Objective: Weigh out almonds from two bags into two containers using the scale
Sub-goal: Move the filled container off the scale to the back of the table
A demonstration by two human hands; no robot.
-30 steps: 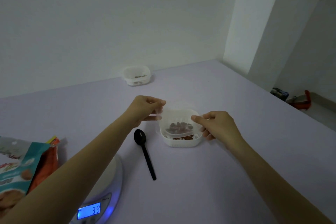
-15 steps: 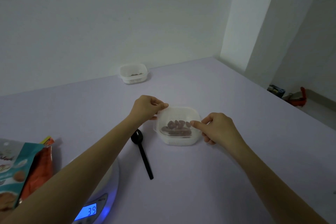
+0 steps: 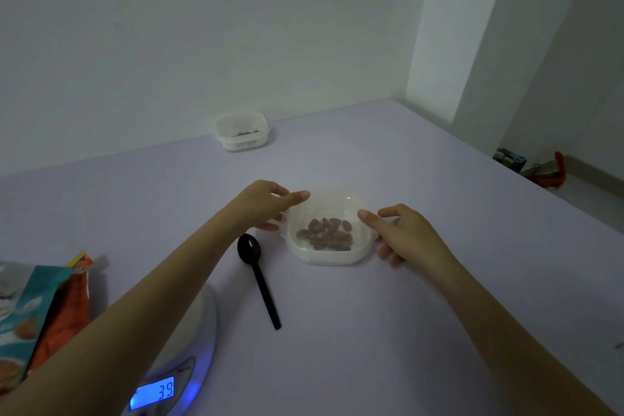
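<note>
A white slotted container [image 3: 332, 255] with several brown almonds [image 3: 326, 235] stands mid-table, a clear lid [image 3: 332, 201] sitting on top of it. My left hand [image 3: 261, 204] pinches the lid's left corner, fingers on top and thumb below. On the right side my right hand [image 3: 401, 231] holds it, thumb on the lid and fingers curled round the wall. A second white container [image 3: 241, 133] with a few almonds sits by the back wall. The scale [image 3: 189, 378] at lower left reads 39, partly hidden by my left arm. Two snack bags [image 3: 44, 307] lie at the left edge.
A black plastic spoon [image 3: 260, 277] lies on the lilac table [image 3: 371, 331] between the scale and the near container. The table's right edge drops to a floor with red and blue objects [image 3: 540, 172]. A white wall runs close behind the table.
The clear lid, held tilted above the near container a second ago, has come down flat onto it. Both hands stayed at its sides.
</note>
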